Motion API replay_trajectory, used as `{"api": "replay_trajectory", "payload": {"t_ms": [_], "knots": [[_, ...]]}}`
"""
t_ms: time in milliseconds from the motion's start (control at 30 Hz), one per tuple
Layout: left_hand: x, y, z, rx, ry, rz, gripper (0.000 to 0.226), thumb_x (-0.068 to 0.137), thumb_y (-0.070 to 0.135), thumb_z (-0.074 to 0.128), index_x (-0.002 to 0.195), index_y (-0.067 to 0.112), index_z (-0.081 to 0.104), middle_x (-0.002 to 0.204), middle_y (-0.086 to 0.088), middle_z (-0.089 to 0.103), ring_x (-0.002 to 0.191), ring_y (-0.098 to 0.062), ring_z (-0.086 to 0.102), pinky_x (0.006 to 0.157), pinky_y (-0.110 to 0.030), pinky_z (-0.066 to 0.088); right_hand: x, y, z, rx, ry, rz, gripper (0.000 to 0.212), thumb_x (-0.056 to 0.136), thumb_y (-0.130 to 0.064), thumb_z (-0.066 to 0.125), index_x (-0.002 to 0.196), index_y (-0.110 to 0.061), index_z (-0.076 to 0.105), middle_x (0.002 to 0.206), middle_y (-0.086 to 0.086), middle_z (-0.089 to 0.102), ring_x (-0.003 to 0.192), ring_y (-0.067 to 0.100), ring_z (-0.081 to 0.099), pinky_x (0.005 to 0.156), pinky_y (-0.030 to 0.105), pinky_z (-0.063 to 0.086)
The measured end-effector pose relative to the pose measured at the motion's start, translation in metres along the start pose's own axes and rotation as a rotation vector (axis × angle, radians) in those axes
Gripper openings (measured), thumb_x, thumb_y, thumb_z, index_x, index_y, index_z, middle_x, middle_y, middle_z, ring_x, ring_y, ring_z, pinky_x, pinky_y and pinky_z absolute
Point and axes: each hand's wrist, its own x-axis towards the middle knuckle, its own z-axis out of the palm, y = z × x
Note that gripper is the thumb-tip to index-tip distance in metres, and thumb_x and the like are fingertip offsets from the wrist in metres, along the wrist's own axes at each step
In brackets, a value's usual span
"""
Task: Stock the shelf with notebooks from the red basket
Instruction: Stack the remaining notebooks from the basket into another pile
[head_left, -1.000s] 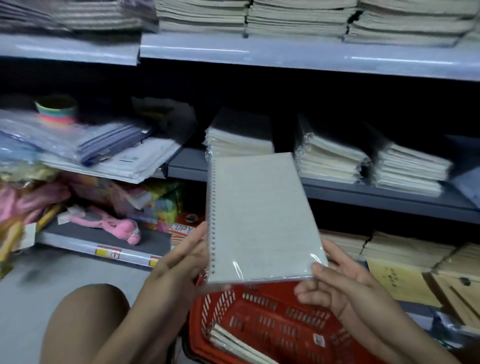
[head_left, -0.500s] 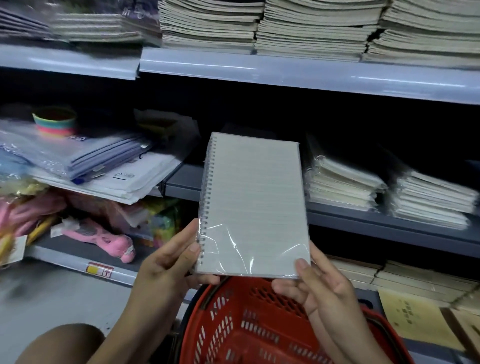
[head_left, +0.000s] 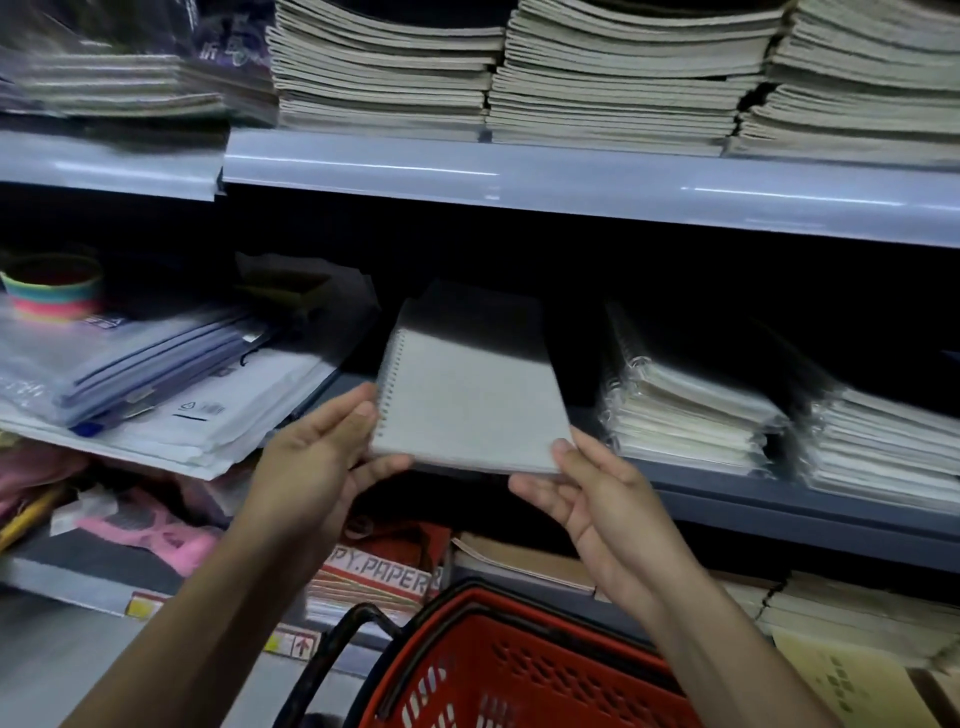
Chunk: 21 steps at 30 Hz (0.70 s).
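- A rainbow-striped ring toy (head_left: 52, 291) stands at the far left end of the middle shelf, behind a slanting heap of clear plastic folders and white mailer bags (head_left: 156, 384).
- Below that heap, on the bottom left shelf, lie pink packaged items (head_left: 150, 530), too blurred to name.
- The left hand (head_left: 317, 457) holds the spiral notebook (head_left: 467, 405) at its near left corner: thumb curled under the near edge, fingers lying along the wire-bound side.
- The notebook is grey-covered and wrapped in clear film. It lies nearly flat, its near end past the front edge of the middle shelf (head_left: 779, 499) and its far end in the shadow above the shelf. Whether it already rests on the stack beneath cannot be told.
- Red packs marked "PAPER" (head_left: 379, 577) sit on the bottom shelf, just behind the red basket (head_left: 519, 670), whose black handle rises at its left rim.
- The right hand (head_left: 602, 499) pinches the notebook's near right corner, thumb on top, the other fingers loosely spread beneath.
- Two stacks of film-wrapped spiral notebooks (head_left: 691, 410) stand to the right on the same shelf.
- The top shelf (head_left: 571, 182) carries tall piles of thin exercise books (head_left: 613, 78) along its whole length.
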Motion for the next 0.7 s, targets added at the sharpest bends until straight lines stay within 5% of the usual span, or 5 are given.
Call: {"api": "replay_trajectory", "payload": {"t_ms": [133, 233, 333, 600, 700], "knots": [[-0.015, -0.003, 0.002, 0.220, 0.051, 0.154, 0.042, 0.087, 0.010, 0.071, 0.128, 0.017, 0.062, 0.105, -0.005, 0.077, 0.089, -0.019, 0.077, 0.078, -0.029, 0.061, 0.002, 0.007, -0.009, 0.065, 0.028, -0.084, 0.054, 0.084, -0.005, 0.069, 0.133, -0.011, 0.046, 0.114, 0.021, 0.072, 0.096, 0.038, 0.074, 0.085, 0.038, 0.060], [-0.022, -0.014, 0.002, 0.334, 0.115, 0.239, 0.041, 0.082, 0.004, 0.075, 0.118, 0.023, 0.066, 0.079, 0.009, 0.079, 0.077, -0.002, 0.075, 0.065, -0.011, 0.056, 0.004, 0.015, -0.012, -0.076, 0.185, -0.163, 0.038, 0.082, 0.003, 0.070, 0.116, -0.002, 0.054, 0.107, 0.030, 0.068, 0.079, 0.041, 0.075, 0.067, 0.034, 0.063], [-0.007, -0.020, 0.004, 0.365, 0.190, 0.305, 0.037, 0.081, 0.008, 0.077, 0.115, 0.022, 0.069, 0.077, 0.017, 0.077, 0.072, 0.003, 0.072, 0.055, -0.007, 0.051, 0.016, 0.020, -0.010, -0.161, 0.276, -0.225, 0.026, 0.082, 0.004, 0.073, 0.106, 0.001, 0.063, 0.097, 0.028, 0.070, 0.063, 0.036, 0.074, 0.057, 0.032, 0.062], [0.063, -0.021, 0.026, 0.492, 0.270, 0.384, 0.030, 0.079, 0.030, 0.082, 0.108, 0.025, 0.074, 0.063, 0.012, 0.072, 0.059, 0.005, 0.066, 0.067, -0.014, 0.053, 0.065, 0.012, 0.004, -0.187, 0.388, -0.337, 0.028, 0.091, -0.007, 0.069, 0.119, -0.006, 0.067, 0.076, 0.020, 0.070, 0.050, 0.024, 0.069, 0.049, 0.022, 0.055], [0.086, -0.019, 0.032, 0.521, 0.299, 0.421, 0.034, 0.082, 0.027, 0.081, 0.114, 0.016, 0.073, 0.087, 0.002, 0.072, 0.053, 0.008, 0.060, 0.054, -0.006, 0.047, 0.085, 0.012, 0.007, -0.207, 0.410, -0.353, 0.030, 0.091, -0.011, 0.070, 0.121, -0.007, 0.068, 0.073, 0.016, 0.068, 0.049, 0.025, 0.067, 0.052, 0.027, 0.057]]}}
